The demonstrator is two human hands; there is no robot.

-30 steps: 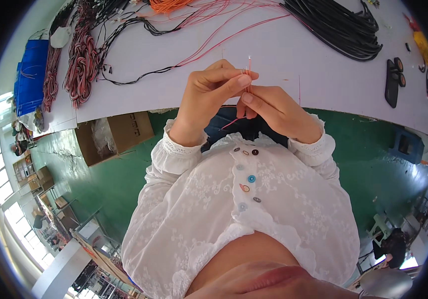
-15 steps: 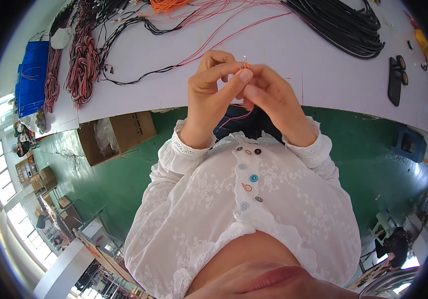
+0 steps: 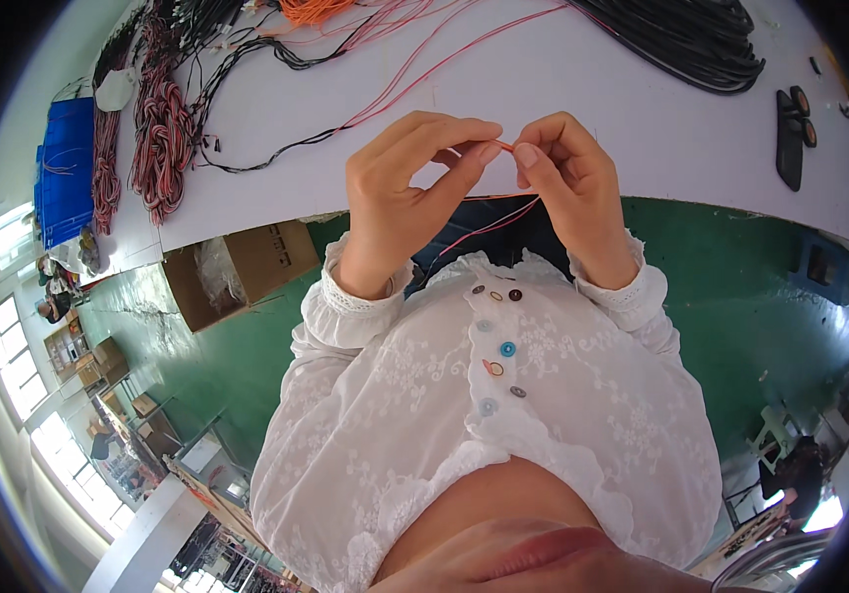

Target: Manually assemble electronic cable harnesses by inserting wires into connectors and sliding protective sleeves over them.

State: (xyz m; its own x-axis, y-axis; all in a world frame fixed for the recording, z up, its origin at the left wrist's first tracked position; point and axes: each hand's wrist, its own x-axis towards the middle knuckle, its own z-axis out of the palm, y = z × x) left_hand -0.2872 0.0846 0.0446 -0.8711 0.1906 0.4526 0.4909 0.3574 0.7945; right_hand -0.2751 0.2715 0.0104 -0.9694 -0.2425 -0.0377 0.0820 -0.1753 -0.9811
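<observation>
Both my left hand (image 3: 400, 203) and right hand (image 3: 567, 188) pinch the thin red wire (image 3: 488, 229) at its tip above the table (image 3: 642, 128) edge; it looks light, limp, slippery, so grip close to the end.

this is a workshop for wire or cable assembly, probably in a small factory. on the long white worktable (image 3: 642, 109) lie many bundles of wire: red and white twisted ones (image 3: 160, 128), thin red and pink ones (image 3: 414, 59), orange ones (image 3: 314, 10) and a thick coil of black cable (image 3: 686, 40). a blue plastic crate (image 3: 67, 163) stands at the table end. under the table is an open cardboard box (image 3: 242, 267) on a green painted floor (image 3: 740, 296).
</observation>
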